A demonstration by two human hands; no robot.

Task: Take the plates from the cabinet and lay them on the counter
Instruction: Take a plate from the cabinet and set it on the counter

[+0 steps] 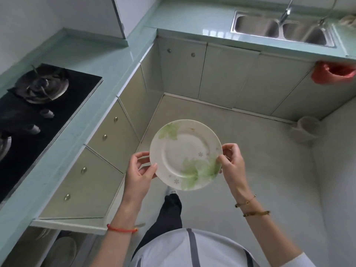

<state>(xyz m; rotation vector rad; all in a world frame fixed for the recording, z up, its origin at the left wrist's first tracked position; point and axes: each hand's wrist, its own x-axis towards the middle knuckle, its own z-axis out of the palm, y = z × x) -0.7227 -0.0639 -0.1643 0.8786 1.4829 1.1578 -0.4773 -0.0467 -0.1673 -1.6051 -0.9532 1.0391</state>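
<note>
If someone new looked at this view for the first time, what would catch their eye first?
First the round plate with green leaf prints, held level over the floor at centre frame, the left hand and right hand pinching opposite rims. Next the black gas hob set into the pale green counter on the left. Then the steel double sink at top right, with a red bag hanging below the counter edge.

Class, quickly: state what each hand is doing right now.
Left hand: closed on the plate at its left rim.
Right hand: closed on the plate's right rim.
</note>
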